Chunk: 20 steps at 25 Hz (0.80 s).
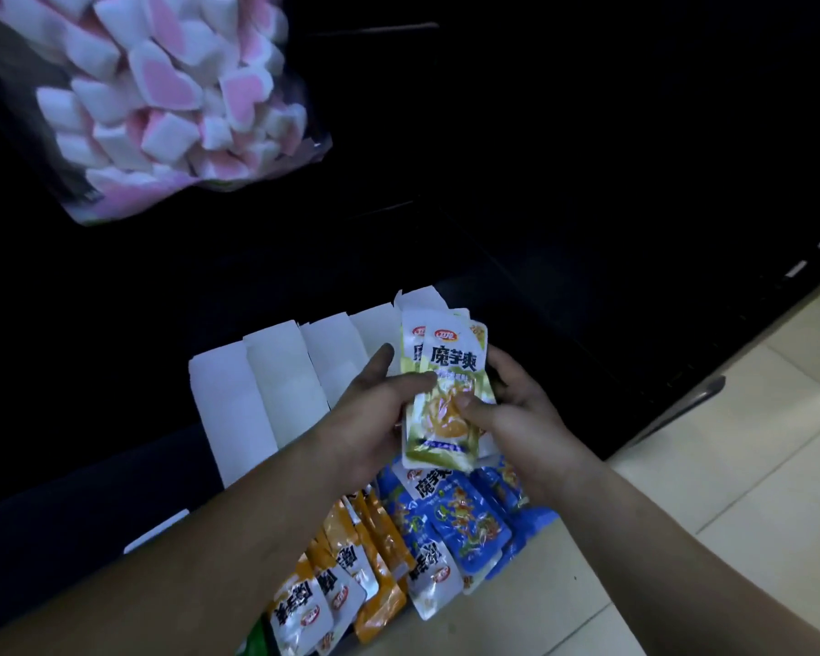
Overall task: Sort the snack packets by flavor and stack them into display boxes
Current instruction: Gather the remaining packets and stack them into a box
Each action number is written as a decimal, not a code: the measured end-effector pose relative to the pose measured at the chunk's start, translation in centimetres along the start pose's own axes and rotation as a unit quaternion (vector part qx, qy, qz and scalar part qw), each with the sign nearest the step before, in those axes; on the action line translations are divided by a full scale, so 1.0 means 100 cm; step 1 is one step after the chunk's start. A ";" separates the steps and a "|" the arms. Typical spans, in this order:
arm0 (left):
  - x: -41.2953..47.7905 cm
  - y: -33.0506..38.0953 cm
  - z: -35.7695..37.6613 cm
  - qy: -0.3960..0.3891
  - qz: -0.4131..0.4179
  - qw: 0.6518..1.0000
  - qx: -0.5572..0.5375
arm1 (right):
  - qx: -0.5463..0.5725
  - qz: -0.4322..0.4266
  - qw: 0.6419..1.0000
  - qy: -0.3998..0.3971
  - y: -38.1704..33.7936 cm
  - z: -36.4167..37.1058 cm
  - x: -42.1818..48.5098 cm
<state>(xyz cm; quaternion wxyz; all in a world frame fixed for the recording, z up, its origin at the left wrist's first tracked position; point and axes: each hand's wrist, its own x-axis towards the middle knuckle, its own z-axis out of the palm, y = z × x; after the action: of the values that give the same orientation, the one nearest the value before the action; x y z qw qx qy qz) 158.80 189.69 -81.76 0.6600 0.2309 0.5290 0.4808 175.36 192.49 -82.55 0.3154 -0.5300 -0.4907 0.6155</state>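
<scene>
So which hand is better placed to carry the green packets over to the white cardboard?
Probably the left hand: it grips the green packets and lies over the white cardboard, while the right hand holds them from the far side.

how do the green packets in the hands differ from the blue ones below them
The green packets are pale green; the blue packets are bright blue. The left hand and right hand hold the green packets upright; the blue packets lie loose, overlapping. Both bear the same black lettering.
</scene>
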 end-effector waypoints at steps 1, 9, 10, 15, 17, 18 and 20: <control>-0.005 0.003 -0.002 -0.012 0.008 0.999 0.046 | -0.002 -0.010 1.000 -0.020 -0.002 -0.001 -0.003; -0.012 0.005 -0.004 0.017 0.074 0.981 0.180 | -0.077 -0.016 0.994 -0.078 -0.017 0.007 -0.009; -0.008 0.005 -0.003 0.024 0.092 0.976 0.196 | -0.077 -0.016 0.994 -0.076 -0.018 0.010 -0.005; 0.020 0.013 -0.004 0.054 0.200 0.954 0.219 | -0.095 -0.089 0.991 0.008 -0.015 0.017 0.016; 0.034 0.017 -0.002 0.047 0.214 0.956 0.196 | -0.094 -0.102 0.990 0.036 -0.019 0.021 0.031; 0.040 0.018 0.000 0.039 0.214 0.958 0.187 | -0.083 -0.096 0.991 0.032 -0.020 0.023 0.038; 0.050 0.019 0.002 0.026 0.218 0.959 0.180 | -0.066 -0.084 0.994 0.029 -0.022 0.028 0.046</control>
<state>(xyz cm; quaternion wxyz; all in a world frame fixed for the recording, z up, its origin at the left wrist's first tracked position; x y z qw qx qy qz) 158.14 194.97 -82.58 0.4727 0.4427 0.5607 0.5159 171.30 196.64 -82.21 0.3446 -0.5240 -0.5638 0.5373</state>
